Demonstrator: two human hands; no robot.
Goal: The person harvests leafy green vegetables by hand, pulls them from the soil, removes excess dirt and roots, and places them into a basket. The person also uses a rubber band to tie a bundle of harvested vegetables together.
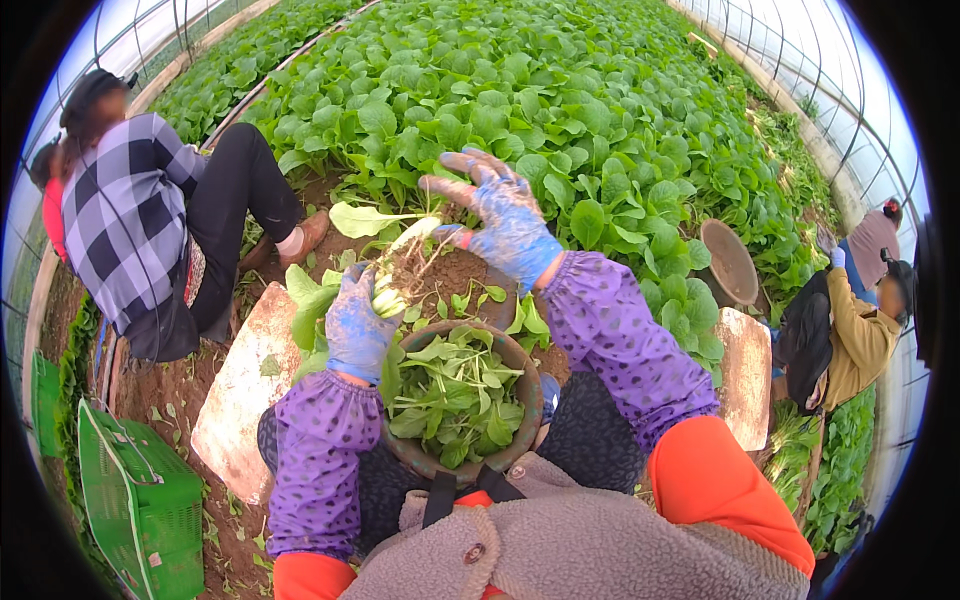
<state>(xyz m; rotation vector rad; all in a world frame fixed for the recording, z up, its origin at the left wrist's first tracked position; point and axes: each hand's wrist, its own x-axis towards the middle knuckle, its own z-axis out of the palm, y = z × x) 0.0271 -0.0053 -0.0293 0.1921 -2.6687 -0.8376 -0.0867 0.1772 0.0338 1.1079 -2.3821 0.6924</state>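
My left hand, in a soiled blue glove, is closed around a bunch of leafy greens with pale stems and soil-clogged roots. The bunch's leaves hang out to the left of the hand. My right hand, gloved alike, is raised beside the roots with its fingers spread. Its thumb is close to one pale stalk; whether they touch I cannot tell. Below both hands, a round basin between my knees holds loose leaves and small plants.
A dense bed of leafy greens stretches ahead. A co-worker sits at left; other people are at right. Pale, dirty slabs flank me. Green plastic crates stand at lower left, and another basin leans at right.
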